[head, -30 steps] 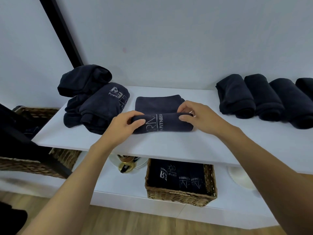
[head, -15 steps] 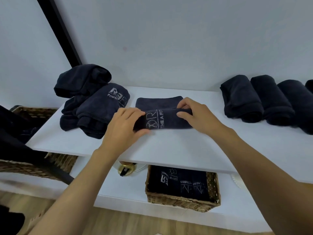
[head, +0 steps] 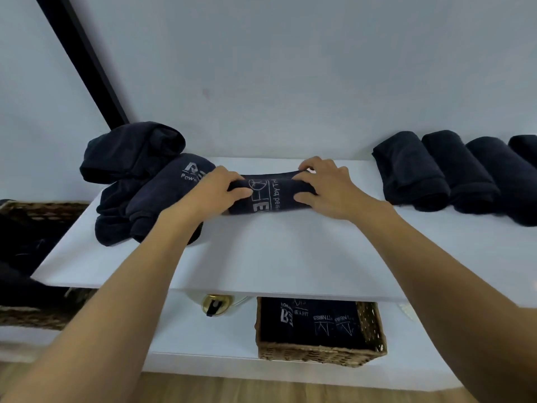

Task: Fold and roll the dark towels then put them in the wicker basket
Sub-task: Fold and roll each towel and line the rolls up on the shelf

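I counted four finished rolls (head: 412,170) at right on the shelf (head: 261,251), one heap (head: 136,181) at left, and one basket (head: 319,351) below. The left hand (head: 215,193) and right hand (head: 325,190) gripped the ends of one towel (head: 270,196) mid-shelf, fingers curled.

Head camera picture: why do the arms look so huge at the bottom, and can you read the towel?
Head view: the wide-angle lens stretches the forearms, close to it, near the bottom edge; head view: soft even light, no glare on the white shelf; head view: the rolled towel is slightly blurred, its white print only partly readable.
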